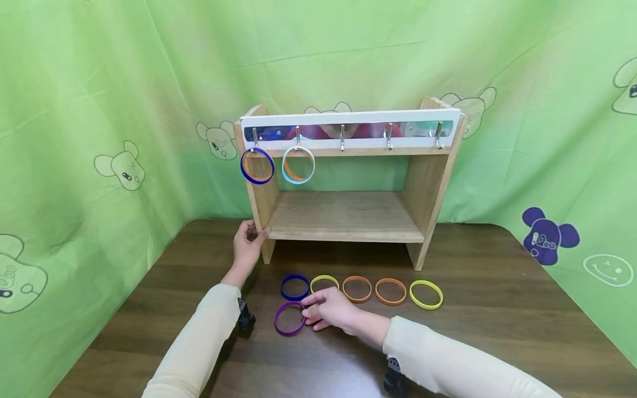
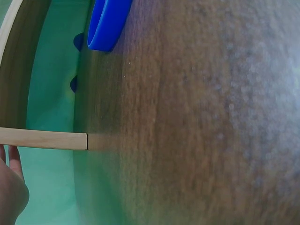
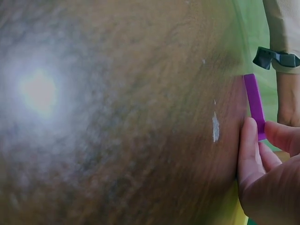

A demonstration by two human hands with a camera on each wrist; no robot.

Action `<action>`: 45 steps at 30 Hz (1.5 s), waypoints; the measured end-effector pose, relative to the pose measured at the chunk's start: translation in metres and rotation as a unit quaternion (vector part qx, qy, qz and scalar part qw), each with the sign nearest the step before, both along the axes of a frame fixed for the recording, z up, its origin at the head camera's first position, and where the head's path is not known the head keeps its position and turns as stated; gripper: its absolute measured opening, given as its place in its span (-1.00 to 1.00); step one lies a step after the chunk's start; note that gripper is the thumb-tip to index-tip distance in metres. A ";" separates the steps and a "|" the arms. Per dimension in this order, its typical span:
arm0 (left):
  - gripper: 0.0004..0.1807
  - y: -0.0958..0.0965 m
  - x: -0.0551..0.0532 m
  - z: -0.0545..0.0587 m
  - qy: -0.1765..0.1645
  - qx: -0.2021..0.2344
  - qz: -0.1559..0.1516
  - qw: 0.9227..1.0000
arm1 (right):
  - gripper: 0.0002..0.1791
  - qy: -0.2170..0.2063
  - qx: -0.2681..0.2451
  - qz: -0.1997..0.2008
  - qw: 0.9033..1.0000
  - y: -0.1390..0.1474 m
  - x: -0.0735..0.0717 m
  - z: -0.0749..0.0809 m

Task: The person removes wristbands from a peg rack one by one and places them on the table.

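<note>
In the head view my right hand [image 1: 330, 310] pinches the right edge of a purple silicone wristband [image 1: 276, 326] low over the table. The right wrist view has the purple band [image 3: 253, 103] between thumb and fingers, seen edge-on. My left hand [image 1: 247, 246] grips the lower left side panel of a wooden shelf stand [image 1: 343, 215], thumb on the front edge. Hooks along the stand's white rail [image 1: 318, 118] carry wristbands: a dark blue one [image 1: 242, 169] with an orange one behind it at far left, and a light blue one [image 1: 312, 172] with an orange one on the second hook.
A row of wristbands lies before the stand: dark blue [image 1: 282, 293], yellow [image 1: 325, 277], orange [image 1: 356, 277], another orange [image 1: 390, 303] and another yellow [image 1: 425, 306]. The brown wooden table [image 1: 497, 309] ends at a green printed curtain [image 1: 149, 55] around the back and sides.
</note>
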State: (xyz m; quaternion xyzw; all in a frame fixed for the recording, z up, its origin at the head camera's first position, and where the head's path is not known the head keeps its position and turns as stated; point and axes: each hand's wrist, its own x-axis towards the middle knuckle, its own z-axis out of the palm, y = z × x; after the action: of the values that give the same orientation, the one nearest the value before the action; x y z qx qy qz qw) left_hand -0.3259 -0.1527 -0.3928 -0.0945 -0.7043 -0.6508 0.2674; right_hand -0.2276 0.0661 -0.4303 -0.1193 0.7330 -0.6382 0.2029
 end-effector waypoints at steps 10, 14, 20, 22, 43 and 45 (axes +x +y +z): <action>-0.70 -0.007 -0.025 -0.024 -0.008 0.005 0.007 1.000 | -0.72 0.027 0.022 -0.008 0.999 0.000 0.001 -0.002; -0.71 -0.009 -0.027 -0.028 -0.011 0.011 0.014 1.000 | -0.74 0.023 0.017 -0.006 1.000 0.000 0.001 -0.005; -0.72 -0.009 -0.026 -0.030 -0.011 0.010 0.018 1.000 | -0.74 0.023 0.006 -0.003 1.000 0.000 0.000 -0.007; -0.72 -0.008 -0.027 -0.030 -0.014 0.009 0.016 1.000 | -0.74 0.023 0.003 -0.003 1.000 0.001 0.001 -0.007; -0.73 0.000 0.004 -0.001 -0.011 -0.003 0.010 1.000 | -0.74 0.074 -0.053 -0.049 0.995 0.009 -0.023 0.045; -0.73 0.001 0.004 0.000 -0.016 -0.001 0.008 1.000 | -0.75 0.082 -0.060 -0.058 0.993 0.010 -0.027 0.055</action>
State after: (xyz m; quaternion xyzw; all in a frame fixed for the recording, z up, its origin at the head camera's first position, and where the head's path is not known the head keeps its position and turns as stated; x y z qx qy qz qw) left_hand -0.3221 -0.1516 -0.3925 -0.0790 -0.7098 -0.6493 0.2615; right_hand -0.2544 0.0758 -0.3757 -0.1405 0.7131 -0.6799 0.0968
